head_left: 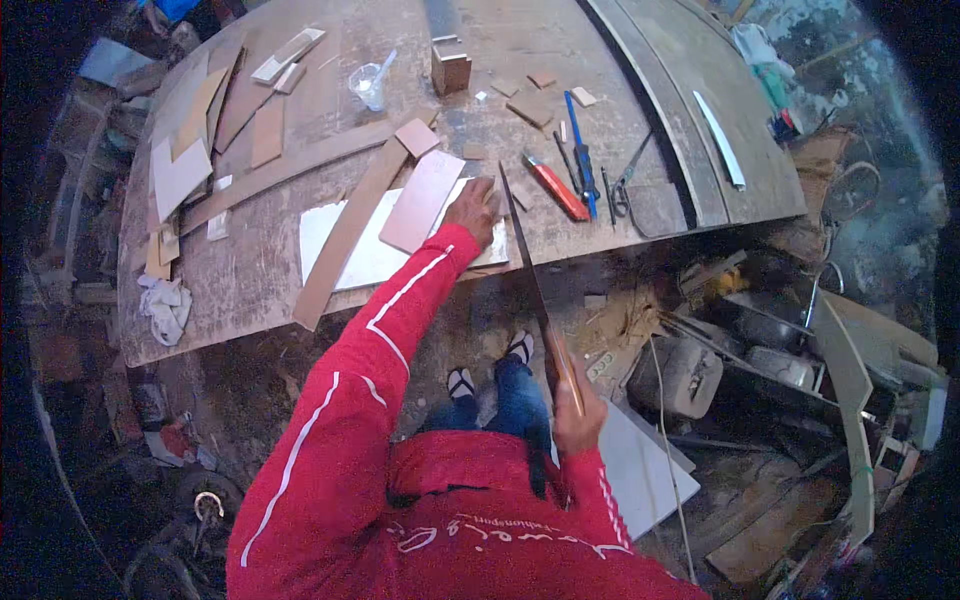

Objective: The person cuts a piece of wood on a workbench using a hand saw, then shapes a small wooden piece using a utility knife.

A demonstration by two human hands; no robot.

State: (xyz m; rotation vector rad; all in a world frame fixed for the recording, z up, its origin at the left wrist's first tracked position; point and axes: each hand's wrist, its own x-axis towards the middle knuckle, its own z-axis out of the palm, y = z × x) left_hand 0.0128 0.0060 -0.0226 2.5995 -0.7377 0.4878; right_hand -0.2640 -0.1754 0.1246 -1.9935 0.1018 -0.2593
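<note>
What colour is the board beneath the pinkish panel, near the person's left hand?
The board is white; it shows in the head view.

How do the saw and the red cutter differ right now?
The saw is held in the right hand; the red cutter lies on the table. The saw looks much longer than the red cutter. The saw's blade looks dark; the red cutter's body is bright. Both are narrow hand tools.

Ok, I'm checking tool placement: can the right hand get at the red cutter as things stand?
Probably not straight away: the right hand is closed around the saw. Otherwise the way looks free: the red cutter lies uncovered on the table.
</note>
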